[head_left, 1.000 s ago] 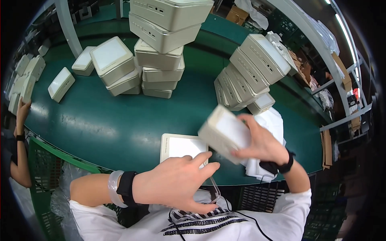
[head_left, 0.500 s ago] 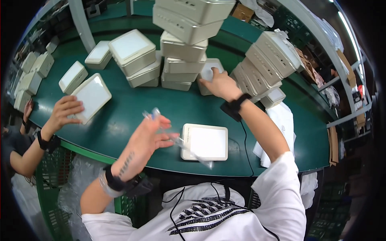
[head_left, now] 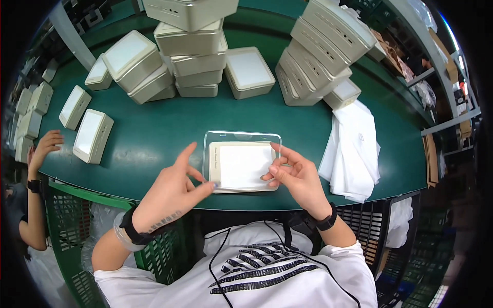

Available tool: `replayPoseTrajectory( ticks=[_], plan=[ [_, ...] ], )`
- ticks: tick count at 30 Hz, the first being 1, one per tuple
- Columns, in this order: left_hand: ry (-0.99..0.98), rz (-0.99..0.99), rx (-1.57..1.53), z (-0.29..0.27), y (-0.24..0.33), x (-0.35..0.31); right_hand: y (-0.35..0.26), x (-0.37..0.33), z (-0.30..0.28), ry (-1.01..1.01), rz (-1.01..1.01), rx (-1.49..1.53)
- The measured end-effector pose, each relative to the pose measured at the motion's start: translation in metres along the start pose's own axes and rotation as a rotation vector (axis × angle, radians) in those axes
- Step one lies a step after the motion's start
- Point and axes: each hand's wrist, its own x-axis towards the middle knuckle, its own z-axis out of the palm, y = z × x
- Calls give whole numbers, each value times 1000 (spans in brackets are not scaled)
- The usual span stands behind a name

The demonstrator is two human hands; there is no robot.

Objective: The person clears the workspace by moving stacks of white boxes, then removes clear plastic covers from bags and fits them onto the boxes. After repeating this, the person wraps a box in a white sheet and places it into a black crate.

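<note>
In front of me on the bench lies a shallow cream box or lid with a white top panel (head_left: pixel 241 167). Over it sits a clear plastic cover (head_left: pixel 243 135), slightly offset toward its far edge. My left hand (head_left: pixel 177 187) is at the cover's left side, fingers spread and thumb tip by the near left corner. At the right edge, my right hand (head_left: pixel 298 179) pinches the cover between curled fingers and thumb. Beyond both hands stands a cream box with a white top (head_left: pixel 250 72).
Stacks of cream boxes rise at the back (head_left: pixel 197 64) and back right (head_left: pixel 323 51). White bags (head_left: pixel 354 154) lie at the right. Single boxes (head_left: pixel 92 137) stand at the left, near a co-worker's hand (head_left: pixel 46 146). A green crate (head_left: pixel 77 246) is below the bench edge.
The clear cover, held tilted by my left hand before, now lies over the white panel. My right hand has come back from the box behind. The co-worker's hand has let go of a box.
</note>
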Motion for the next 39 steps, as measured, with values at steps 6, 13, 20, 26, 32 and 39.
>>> replayPoseTrajectory(
  ticks=[6, 13, 20, 26, 32, 39],
  plan=[
    [264, 608, 738, 15, -16, 22, 13, 3, -7, 8, 44, -68],
    [108, 526, 788, 9, -20, 39, -1, -11, -18, 190, -381, -1075],
    [78, 474, 856, 8, -6, 40, -5, 20, -34, -238, -435, -990],
    [90, 539, 1035, 6, 0, 46, -11, 27, -33, -331, -376, -1118],
    [35, 485, 1009, 3, 3, 46, -15, 27, -30, -392, -277, -1099],
    [-51, 431, 981, 3, -2, 50, -7, 29, -29, -397, -389, -1175]
  ],
)
